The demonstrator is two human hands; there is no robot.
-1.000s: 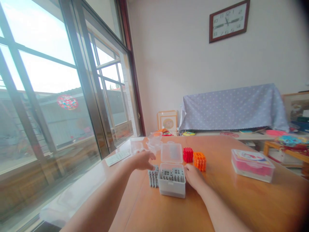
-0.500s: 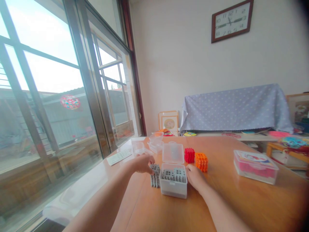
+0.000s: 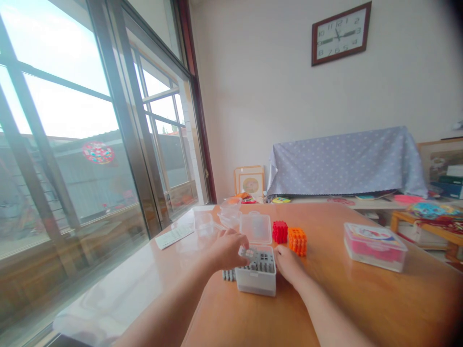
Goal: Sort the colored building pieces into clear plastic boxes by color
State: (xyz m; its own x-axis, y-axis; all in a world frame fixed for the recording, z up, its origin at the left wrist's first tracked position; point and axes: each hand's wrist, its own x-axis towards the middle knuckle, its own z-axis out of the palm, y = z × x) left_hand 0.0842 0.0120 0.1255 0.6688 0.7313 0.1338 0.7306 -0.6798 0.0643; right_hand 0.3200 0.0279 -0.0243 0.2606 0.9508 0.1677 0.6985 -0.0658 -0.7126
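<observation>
A small clear plastic box (image 3: 256,282) stands open on the wooden table (image 3: 361,299), its lid (image 3: 256,228) tilted back, with grey toothed pieces standing inside. My left hand (image 3: 227,249) hovers over the box's left side, fingers pinched on one grey piece (image 3: 247,252). More grey pieces (image 3: 228,275) stand in a row just left of the box. My right hand (image 3: 289,265) rests against the box's right wall, fingers curled; nothing shows in it. A red block cube (image 3: 280,232) and an orange block cube (image 3: 297,241) sit just behind that hand.
Empty clear containers (image 3: 217,219) and a printed paper slip (image 3: 173,236) lie at the table's far left by the window. A lidded box with pink contents (image 3: 374,246) sits to the right. Beyond the table a spotted cloth (image 3: 343,161) covers furniture.
My left hand lifted a grey piece from the row left of the box and carried it rightward over the box. My right hand stayed at the box's right side.
</observation>
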